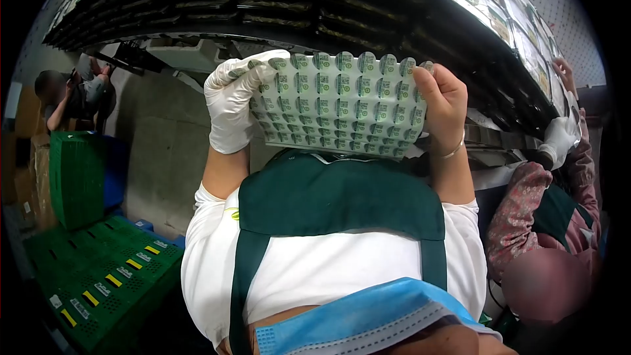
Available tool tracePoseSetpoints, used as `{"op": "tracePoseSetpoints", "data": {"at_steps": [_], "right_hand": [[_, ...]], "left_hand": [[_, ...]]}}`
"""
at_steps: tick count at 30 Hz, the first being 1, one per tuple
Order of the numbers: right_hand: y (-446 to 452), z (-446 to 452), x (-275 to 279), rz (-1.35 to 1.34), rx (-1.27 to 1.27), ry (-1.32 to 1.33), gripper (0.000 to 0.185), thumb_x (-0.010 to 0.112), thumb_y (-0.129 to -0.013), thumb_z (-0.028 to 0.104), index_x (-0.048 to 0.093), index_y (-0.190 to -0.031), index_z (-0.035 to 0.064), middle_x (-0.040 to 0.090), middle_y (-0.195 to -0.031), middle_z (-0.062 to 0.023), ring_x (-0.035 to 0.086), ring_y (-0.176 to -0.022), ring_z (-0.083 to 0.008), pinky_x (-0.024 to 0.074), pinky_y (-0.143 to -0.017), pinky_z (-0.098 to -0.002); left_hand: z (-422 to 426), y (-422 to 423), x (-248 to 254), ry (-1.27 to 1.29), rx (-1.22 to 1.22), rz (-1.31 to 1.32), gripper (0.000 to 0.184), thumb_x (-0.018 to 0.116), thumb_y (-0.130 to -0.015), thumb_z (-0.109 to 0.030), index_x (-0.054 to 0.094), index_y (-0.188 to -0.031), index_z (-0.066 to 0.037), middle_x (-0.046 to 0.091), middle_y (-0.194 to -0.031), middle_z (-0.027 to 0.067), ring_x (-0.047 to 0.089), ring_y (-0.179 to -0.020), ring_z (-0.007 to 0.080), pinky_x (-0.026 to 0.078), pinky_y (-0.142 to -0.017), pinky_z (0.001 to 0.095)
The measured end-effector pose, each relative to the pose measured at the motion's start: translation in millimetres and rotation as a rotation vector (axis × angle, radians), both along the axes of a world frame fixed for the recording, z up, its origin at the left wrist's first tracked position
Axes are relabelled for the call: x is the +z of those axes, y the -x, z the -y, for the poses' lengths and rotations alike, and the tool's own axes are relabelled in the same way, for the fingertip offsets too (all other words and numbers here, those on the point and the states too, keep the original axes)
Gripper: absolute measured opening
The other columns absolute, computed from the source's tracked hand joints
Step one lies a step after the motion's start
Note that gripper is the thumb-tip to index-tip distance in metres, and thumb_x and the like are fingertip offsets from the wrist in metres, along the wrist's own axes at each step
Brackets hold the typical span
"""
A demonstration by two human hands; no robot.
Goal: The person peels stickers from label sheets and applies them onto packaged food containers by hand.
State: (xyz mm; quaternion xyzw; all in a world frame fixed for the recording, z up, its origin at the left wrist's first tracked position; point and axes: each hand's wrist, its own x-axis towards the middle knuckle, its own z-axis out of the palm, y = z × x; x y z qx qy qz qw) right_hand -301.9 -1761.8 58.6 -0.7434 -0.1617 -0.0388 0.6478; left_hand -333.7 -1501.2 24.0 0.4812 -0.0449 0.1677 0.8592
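Grip clamped by our gloved left hand (pixel 231 98) and bare right hand (pixel 445 102) on opposite sides of the sticker sheet (pixel 338 102). We hold it spread before our green apron (pixel 342 194), round labels in rows. Beyond: stacked black trays (pixel 276 10). Co-worker's gloved hand (pixel 560 139) near these, at right; green crates (pixel 75 174), left.

No word or number can be read. The sheet (pixel 333 95) carries rows of round green-printed labels (pixel 362 85) with what look like small square codes, their print too small to make out. Yellow and white tags (pixel 114 280) on the green crate (pixel 128 266) and the pack labels (pixel 490 18) are also illegible.
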Motion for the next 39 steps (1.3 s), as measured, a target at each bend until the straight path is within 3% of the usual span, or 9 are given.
{"op": "tracePoseSetpoints", "data": {"at_steps": [5,10,15,20,24,26,28,32,39], "right_hand": [[-22.8,31.0,17.4,0.222,-0.103,0.446,0.024,0.064,-0.072,0.022,0.051,-0.070,0.0020,0.046,-0.057,0.0000,0.039,-0.050,-0.0085,0.0358,-0.047,-0.0214],[-27.0,30.3,57.4,0.853,0.048,0.924,0.035,0.063,-0.068,0.016,0.051,-0.101,0.0099,0.050,-0.096,-0.0063,0.044,-0.094,-0.0235,0.0346,-0.082,-0.0363],[-34.8,35.5,38.1,0.804,0.042,1.008,0.017,0.056,-0.068,0.004,0.057,-0.083,0.0103,0.051,-0.075,-0.0008,0.053,-0.065,-0.0165,0.0443,-0.047,-0.0250],[-26.8,30.7,12.8,0.999,-0.095,0.965,0.012,0.054,-0.060,0.007,0.054,-0.071,0.0124,0.047,-0.067,-0.0002,0.050,-0.060,-0.0133,0.0410,-0.042,-0.0239],[-29.0,90.7,48.2,0.965,-0.339,0.629,0.016,0.056,-0.072,0.009,0.056,-0.088,0.0095,0.056,-0.084,-0.0050,0.055,-0.077,-0.0149,0.0448,-0.054,-0.0194],[-70.4,149.9,72.0,0.556,-0.527,0.189,0.038,0.055,-0.078,0.026,0.045,-0.110,0.0067,0.055,-0.094,-0.0105,0.054,-0.086,-0.0211,0.0445,-0.066,-0.0260],[-90.4,188.0,80.6,0.383,-0.586,0.243,0.061,0.059,-0.068,0.002,0.030,-0.121,0.0021,0.039,-0.115,-0.0171,0.048,-0.099,-0.0244,0.0452,-0.079,-0.0294],[-112.5,200.4,65.1,0.331,-0.586,0.585,0.066,0.056,-0.068,0.001,0.028,-0.126,0.0121,0.031,-0.122,-0.0186,0.044,-0.107,-0.0269,0.0484,-0.072,-0.0273],[-119.3,253.4,65.9,0.375,-0.794,1.261,0.080,0.063,-0.068,0.033,0.018,-0.128,0.0071,0.025,-0.126,-0.0243,0.024,-0.119,-0.0350,0.0254,-0.096,-0.0446]], "left_hand": [[19.5,-21.6,-1.8,0.045,0.033,0.002,0.013,0.069,-0.062,0.002,0.061,-0.067,-0.006,0.062,-0.071,0.0067,0.057,-0.062,0.0101,0.047,-0.059,0.0213],[42.9,-35.2,5.3,-0.091,-0.034,0.025,0.013,0.068,-0.063,0.004,0.060,-0.066,-0.006,0.062,-0.070,0.0055,0.057,-0.062,0.0096,0.047,-0.058,0.0208],[51.2,-49.8,6.1,-0.141,-0.091,-0.050,0.012,0.064,-0.065,0.007,0.056,-0.066,-0.003,0.060,-0.066,0.0040,0.056,-0.059,0.0093,0.045,-0.057,0.0209],[43.3,-69.2,-19.7,-0.024,-0.241,-0.137,0.009,0.062,-0.069,0.003,0.058,-0.072,-0.004,0.062,-0.075,0.0065,0.059,-0.068,0.0136,0.048,-0.062,0.0243],[45.3,-80.9,-33.4,-0.210,-0.179,-0.368,0.006,0.066,-0.067,-0.004,0.061,-0.069,-0.005,0.059,-0.063,-0.0002,0.050,-0.049,0.0041,0.036,-0.044,0.0162],[65.3,-96.5,-29.6,-0.144,-0.156,-0.367,0.006,0.067,-0.067,-0.003,0.061,-0.069,-0.005,0.059,-0.063,0.0003,0.051,-0.050,0.0043,0.036,-0.044,0.0163],[61.8,-101.4,-39.5,-0.185,-0.187,-0.409,0.006,0.067,-0.066,-0.003,0.062,-0.069,-0.005,0.060,-0.065,0.0012,0.053,-0.053,0.0053,0.038,-0.045,0.0171],[63.1,-111.9,-48.1,-0.177,-0.159,-0.426,0.007,0.068,-0.066,-0.004,0.062,-0.069,-0.005,0.060,-0.065,0.0014,0.053,-0.053,0.0059,0.038,-0.044,0.0180],[65.1,-111.5,-43.2,-0.158,-0.208,-0.403,0.010,0.065,-0.070,-0.007,0.057,-0.067,-0.002,0.059,-0.066,0.0058,0.055,-0.054,0.0101,0.047,-0.051,0.0234]]}}
